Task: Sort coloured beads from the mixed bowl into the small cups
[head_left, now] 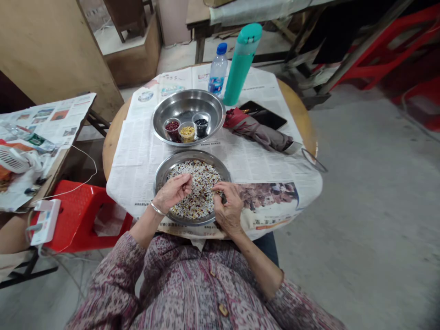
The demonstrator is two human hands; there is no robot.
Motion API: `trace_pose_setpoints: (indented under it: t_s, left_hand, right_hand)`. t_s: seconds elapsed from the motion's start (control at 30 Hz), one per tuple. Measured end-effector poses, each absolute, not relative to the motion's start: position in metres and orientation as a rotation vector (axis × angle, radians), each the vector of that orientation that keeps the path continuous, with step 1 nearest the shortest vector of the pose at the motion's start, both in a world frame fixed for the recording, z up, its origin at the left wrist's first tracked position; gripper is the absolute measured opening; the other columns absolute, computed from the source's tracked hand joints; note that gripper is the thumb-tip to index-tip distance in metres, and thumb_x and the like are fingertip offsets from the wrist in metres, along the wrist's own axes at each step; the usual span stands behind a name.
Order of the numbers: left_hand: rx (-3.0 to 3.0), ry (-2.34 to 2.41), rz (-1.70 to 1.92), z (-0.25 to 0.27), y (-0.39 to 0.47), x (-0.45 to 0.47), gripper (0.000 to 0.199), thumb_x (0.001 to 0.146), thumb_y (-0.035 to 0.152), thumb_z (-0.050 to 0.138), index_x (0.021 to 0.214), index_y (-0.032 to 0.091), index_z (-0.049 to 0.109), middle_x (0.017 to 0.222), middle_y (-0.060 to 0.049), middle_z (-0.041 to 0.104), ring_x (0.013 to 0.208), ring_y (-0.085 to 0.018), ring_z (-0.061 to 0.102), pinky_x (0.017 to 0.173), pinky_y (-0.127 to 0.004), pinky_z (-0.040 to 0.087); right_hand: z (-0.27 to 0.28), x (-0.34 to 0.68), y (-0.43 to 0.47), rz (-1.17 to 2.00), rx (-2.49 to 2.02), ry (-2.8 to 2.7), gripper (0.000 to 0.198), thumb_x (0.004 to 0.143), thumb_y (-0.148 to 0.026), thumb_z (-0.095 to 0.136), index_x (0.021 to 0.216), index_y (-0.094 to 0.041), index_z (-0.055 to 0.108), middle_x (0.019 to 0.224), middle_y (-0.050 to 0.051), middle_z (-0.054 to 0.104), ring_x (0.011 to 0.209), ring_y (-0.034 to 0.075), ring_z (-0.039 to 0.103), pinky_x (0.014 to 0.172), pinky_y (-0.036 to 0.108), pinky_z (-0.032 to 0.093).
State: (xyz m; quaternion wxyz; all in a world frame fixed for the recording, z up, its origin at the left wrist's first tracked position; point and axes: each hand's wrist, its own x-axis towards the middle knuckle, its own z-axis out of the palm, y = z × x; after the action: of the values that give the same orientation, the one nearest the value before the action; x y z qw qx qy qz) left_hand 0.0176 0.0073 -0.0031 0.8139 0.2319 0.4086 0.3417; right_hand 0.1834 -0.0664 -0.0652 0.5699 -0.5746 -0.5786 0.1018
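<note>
A steel bowl of mixed grains and beans (197, 188) stands at the near side of the round table. Over its left part is my left hand (175, 190), fingers curled together; whatever they hold is too small to name. At the bowl's right rim my right hand (227, 206) is closed in a pinch just above the grains, its contents hidden. Beyond lies a larger steel basin (165, 107) with three clear cups in it: a cup of red beans (173, 128), a cup of yellow kernels (187, 132) and a cup of black beans (201, 123).
Newspaper (130, 160) covers the table. Behind the basin stand a water bottle (217, 71) and a teal flask (241, 66). A folded umbrella (259, 130) and a dark tablet (264, 114) lie at right. A red stool (82, 215) and a power strip (46, 222) are at left.
</note>
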Motion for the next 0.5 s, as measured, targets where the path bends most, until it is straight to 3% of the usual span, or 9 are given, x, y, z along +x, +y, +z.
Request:
trace_pose_setpoints:
  t_s: [0.2, 0.37, 0.5]
  left_hand:
    - [0.615, 0.952, 0.731, 0.002, 0.007, 0.020, 0.009, 0.081, 0.012, 0.067, 0.090, 0.010, 0.068, 0.079, -0.003, 0.063, 0.067, -0.007, 0.056, 0.066, -0.021, 0.049]
    - [1.420, 1.286, 0.698, -0.004, 0.006, 0.023, 0.009, 0.083, 0.018, 0.065, 0.087, 0.015, 0.073, 0.066, 0.002, 0.058, 0.062, -0.009, 0.047, 0.064, -0.024, 0.041]
    - [1.973, 1.458, 0.603, -0.016, 0.009, 0.027, 0.013, 0.080, 0.013, 0.067, 0.089, 0.018, 0.075, 0.071, 0.001, 0.060, 0.069, -0.012, 0.051, 0.074, -0.027, 0.043]
  right_hand:
    - [-0.063, 0.183, -0.066, 0.240, -1.336, -1.354, 0.023, 0.080, -0.007, 0.048, 0.087, -0.022, 0.063, 0.092, 0.004, 0.066, 0.095, 0.021, 0.060, 0.090, 0.040, 0.047]
    - [-0.063, 0.183, -0.066, 0.242, -1.337, -1.351, 0.022, 0.080, -0.007, 0.048, 0.086, -0.023, 0.063, 0.092, 0.004, 0.066, 0.095, 0.022, 0.060, 0.089, 0.040, 0.047]
    - [-0.064, 0.184, -0.066, 0.252, -1.344, -1.350, 0.023, 0.080, -0.007, 0.048, 0.086, -0.022, 0.063, 0.092, 0.004, 0.066, 0.095, 0.022, 0.060, 0.090, 0.041, 0.047]
